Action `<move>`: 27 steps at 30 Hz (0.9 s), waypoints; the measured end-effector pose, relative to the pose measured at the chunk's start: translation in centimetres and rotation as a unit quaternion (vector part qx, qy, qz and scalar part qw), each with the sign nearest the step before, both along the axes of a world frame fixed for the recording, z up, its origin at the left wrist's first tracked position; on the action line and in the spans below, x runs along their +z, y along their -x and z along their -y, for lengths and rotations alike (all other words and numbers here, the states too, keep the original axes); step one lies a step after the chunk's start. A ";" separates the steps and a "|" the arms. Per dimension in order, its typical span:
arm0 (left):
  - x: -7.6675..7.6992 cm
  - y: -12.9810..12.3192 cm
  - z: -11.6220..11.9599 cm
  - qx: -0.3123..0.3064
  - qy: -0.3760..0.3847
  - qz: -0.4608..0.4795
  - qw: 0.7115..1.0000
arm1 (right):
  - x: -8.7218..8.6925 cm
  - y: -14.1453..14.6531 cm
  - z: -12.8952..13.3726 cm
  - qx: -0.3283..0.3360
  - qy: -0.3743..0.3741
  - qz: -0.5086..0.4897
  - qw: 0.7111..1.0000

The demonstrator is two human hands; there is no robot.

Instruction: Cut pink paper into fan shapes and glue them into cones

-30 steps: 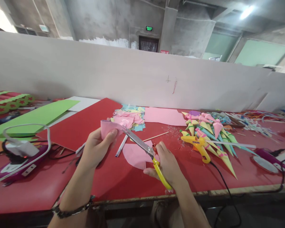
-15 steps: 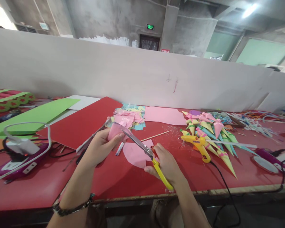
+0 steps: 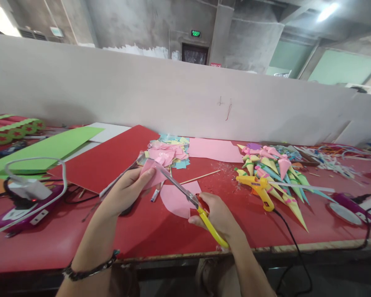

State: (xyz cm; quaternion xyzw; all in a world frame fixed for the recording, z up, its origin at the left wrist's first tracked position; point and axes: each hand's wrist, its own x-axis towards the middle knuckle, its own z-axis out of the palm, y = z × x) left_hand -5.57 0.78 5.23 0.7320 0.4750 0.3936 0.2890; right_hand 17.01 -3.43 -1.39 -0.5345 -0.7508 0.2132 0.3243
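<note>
Left hand (image 3: 128, 187) pinching pink piece (image 3: 153, 175); right hand (image 3: 216, 212) gripping yellow-handled scissors (image 3: 193, 199), blades at piece, above counter's (image 3: 173, 241) front edge. Glue gun (image 3: 256, 189) lying right.

Polished metal blades (image 3: 177, 182) and smooth yellow plastic handles (image 3: 213, 232) make up the scissors (image 3: 193, 199) we see. We find a soft sheen on the red tabletop (image 3: 160, 237) and a rough front edge (image 3: 290, 248). We note a matt, paper-like pink piece (image 3: 154, 176), a smooth, matt green sheet (image 3: 49, 149), a slim wooden stick (image 3: 200, 177), a yellow plastic glue gun (image 3: 257, 188), a glossy purple plastic power strip (image 3: 43, 210), a smooth white partition (image 3: 142, 93) and a rough concrete wall (image 3: 136, 24).
</note>
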 end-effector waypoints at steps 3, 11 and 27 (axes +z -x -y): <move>0.0 0.1 -0.1 -0.009 -0.006 -0.006 1.000 | -0.1 -0.1 0.0 0.004 -0.002 -0.005 1.000; -0.1 0.3 -0.4 -0.018 -0.017 -0.054 0.998 | 0.3 0.1 0.1 -0.026 -0.039 0.081 0.996; -0.1 0.9 -0.5 -0.125 0.001 -0.090 0.988 | 0.3 0.4 -0.4 -0.017 -0.012 0.076 0.997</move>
